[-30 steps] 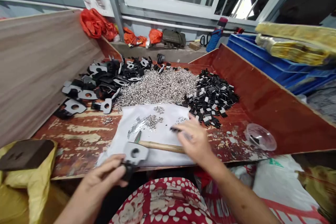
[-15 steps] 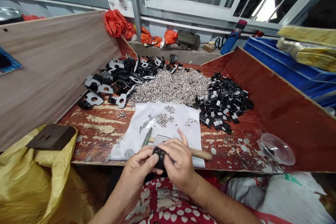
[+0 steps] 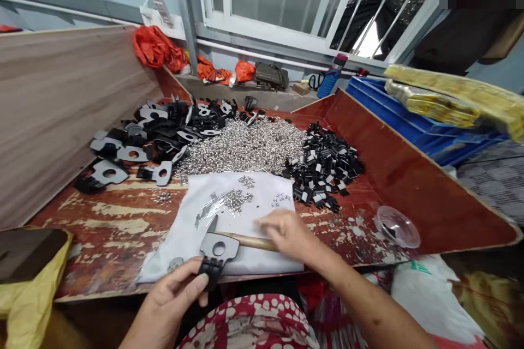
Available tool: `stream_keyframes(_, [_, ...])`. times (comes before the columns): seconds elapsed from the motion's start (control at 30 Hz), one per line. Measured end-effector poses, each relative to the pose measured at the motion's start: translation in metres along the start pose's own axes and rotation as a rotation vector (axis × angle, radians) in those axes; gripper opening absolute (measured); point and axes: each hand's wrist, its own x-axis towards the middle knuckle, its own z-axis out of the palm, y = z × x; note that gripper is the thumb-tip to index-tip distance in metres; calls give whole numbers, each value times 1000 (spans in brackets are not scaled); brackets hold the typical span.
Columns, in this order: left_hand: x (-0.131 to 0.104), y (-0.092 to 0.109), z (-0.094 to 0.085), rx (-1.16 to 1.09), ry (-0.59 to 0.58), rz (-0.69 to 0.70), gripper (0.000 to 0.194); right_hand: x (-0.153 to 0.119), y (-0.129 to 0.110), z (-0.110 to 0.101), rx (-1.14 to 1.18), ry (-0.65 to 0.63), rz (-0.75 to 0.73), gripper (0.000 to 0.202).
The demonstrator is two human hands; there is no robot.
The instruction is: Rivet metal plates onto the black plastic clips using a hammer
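Note:
My left hand (image 3: 174, 297) pinches the black hinged end of a plastic clip (image 3: 219, 248) near the table's front edge. The clip's grey plate with a round hole points up and away. Behind it lies a hammer (image 3: 249, 240) on a white cloth (image 3: 172, 229), its wooden handle running right. My right hand (image 3: 289, 232) is over the far part of that handle, its fingers smeared by motion; whether they hold anything is unclear. Just beyond, loose metal pins (image 3: 213, 207) and small silver rivets (image 3: 235, 200) lie on the cloth, with a few more rivets (image 3: 281, 198) at its right.
Behind the cloth spreads a heap of silver rivets (image 3: 249, 144). Grey-and-black clips (image 3: 159, 125) pile up left, small black parts (image 3: 325, 166) right. A clear plastic bowl (image 3: 397, 227) sits at right. Wooden side boards (image 3: 409, 169) enclose the table; a blue crate (image 3: 426, 120) stands beyond.
My right hand has left the clip and moved right over the hammer handle. My left hand now holds the clip alone, its grey plate in sight. The camera view has shifted right.

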Motion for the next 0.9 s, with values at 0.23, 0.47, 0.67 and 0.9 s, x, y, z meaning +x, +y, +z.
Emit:
stream_keyframes(0.23, [-7, -3, -4, 5, 103, -114, 45, 23, 57, -11, -271, 259, 55, 9])
stream_keyframes(0.47, [-15, 6, 4, -21, 112, -113, 41, 33, 52, -18, 9, 326, 24, 8])
stream_keyframes(0.67, [-14, 6, 7, -22, 110, -124, 42, 38, 53, -20, 160, 425, 57, 12])
stream_keyframes(0.9, [-16, -2, 5, -44, 155, -169, 54, 46, 54, -19, 275, 489, 53, 17])
